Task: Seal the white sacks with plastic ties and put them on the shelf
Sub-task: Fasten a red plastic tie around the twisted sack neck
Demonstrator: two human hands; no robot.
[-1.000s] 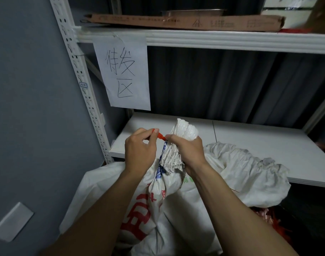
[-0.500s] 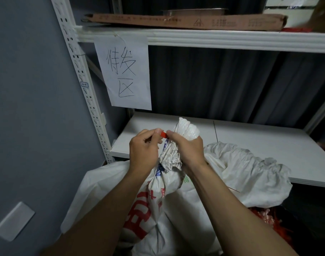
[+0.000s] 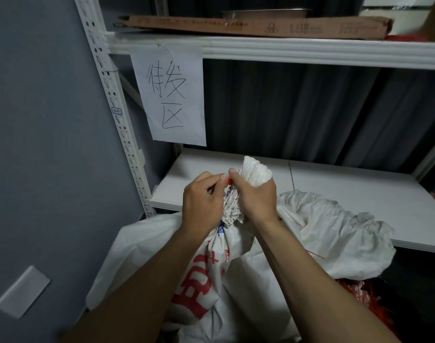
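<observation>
The white sack [image 3: 211, 273] with red lettering stands on the floor just in front of the lower shelf [image 3: 347, 194], its gathered neck rising a little above the shelf's front edge. The right hand [image 3: 254, 196] is wrapped tight around that bunched neck, fingers closed, with the crinkled top of the sack fanning out above the fist. The left hand [image 3: 203, 201] sits just beside it, thumb and forefinger pinched on a small red plastic tie [image 3: 228, 180] right at the neck; only a sliver of the tie shows between the two thumbs, so I can't tell how far it is fastened.

The sack looks like thin woven plastic: soft, crackly, probably a bit slippery, and quick to spring open if the grip loosens. I'd guess the squeezed neck is the place to hold for sealing. It bulges full below, so it may be weighty; lifting it onto the shelf likely wants one hand under the body. A second white sack [image 3: 335, 233] slumps against the shelf's edge, its mouth loose.
</observation>
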